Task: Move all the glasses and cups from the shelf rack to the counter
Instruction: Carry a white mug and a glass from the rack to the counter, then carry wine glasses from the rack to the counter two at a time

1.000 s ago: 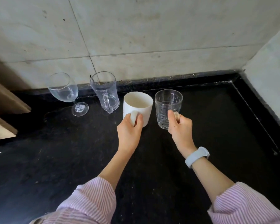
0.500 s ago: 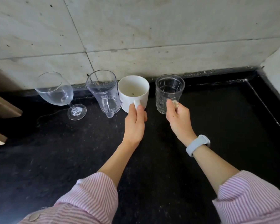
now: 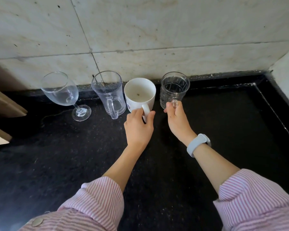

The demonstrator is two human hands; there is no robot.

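Along the back of the black counter (image 3: 57, 164) stands a row of vessels. A wine glass (image 3: 60, 90) is at the left, then a clear handled mug (image 3: 109, 94). Right of that is a white ceramic mug (image 3: 139, 92), whose handle my left hand (image 3: 138, 129) grips. A patterned glass mug (image 3: 173, 89) ends the row, and my right hand (image 3: 177, 120) pinches its small handle. Both held mugs look to be resting on the counter, close to the wall.
A tiled wall (image 3: 140, 39) rises right behind the row. A raised ledge (image 3: 287, 70) borders the counter at the right. Wooden shelf boards (image 3: 3, 104) jut in at the left edge. The counter has a raised inner rim at the right.
Both hands have pushed the white mug and the patterned glass mug back toward the wall, into line with the wine glass and the clear mug.
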